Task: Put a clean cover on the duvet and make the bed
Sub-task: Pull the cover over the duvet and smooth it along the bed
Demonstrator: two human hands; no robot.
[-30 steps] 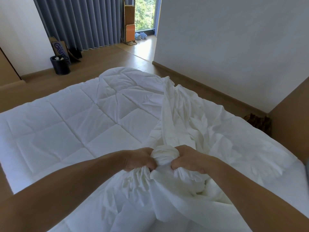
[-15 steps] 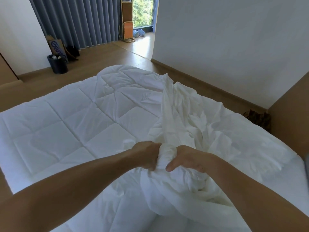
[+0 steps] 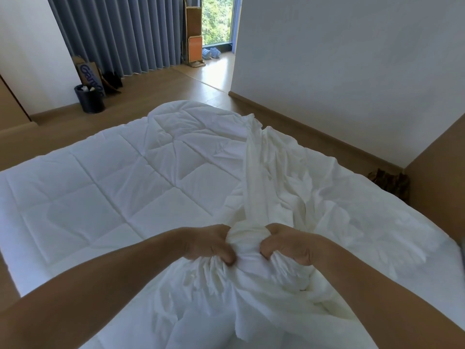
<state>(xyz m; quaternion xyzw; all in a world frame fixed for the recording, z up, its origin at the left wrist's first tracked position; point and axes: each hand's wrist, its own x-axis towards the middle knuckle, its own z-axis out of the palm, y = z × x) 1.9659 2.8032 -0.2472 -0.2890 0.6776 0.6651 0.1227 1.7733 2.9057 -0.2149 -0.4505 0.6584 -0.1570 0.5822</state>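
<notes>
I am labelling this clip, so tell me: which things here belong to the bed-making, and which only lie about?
Job: white quilted duvet; crumpled white fabric cover; left hand and right hand, both gripping it.
Lying about: round black waste bin; brown cardboard box; grey pleated curtain; blue slippers.

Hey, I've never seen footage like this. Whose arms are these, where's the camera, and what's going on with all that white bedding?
There is no machine here. A person wears a camera on the head, looking forward and down, so the two bare arms are their own. A white quilted duvet lies spread flat on the bed. A crumpled white cover lies over its right side. The left hand and right hand grip a gathered bunch of that cover, close together. Farther off are a dark bin on the wooden floor and grey curtains.
</notes>
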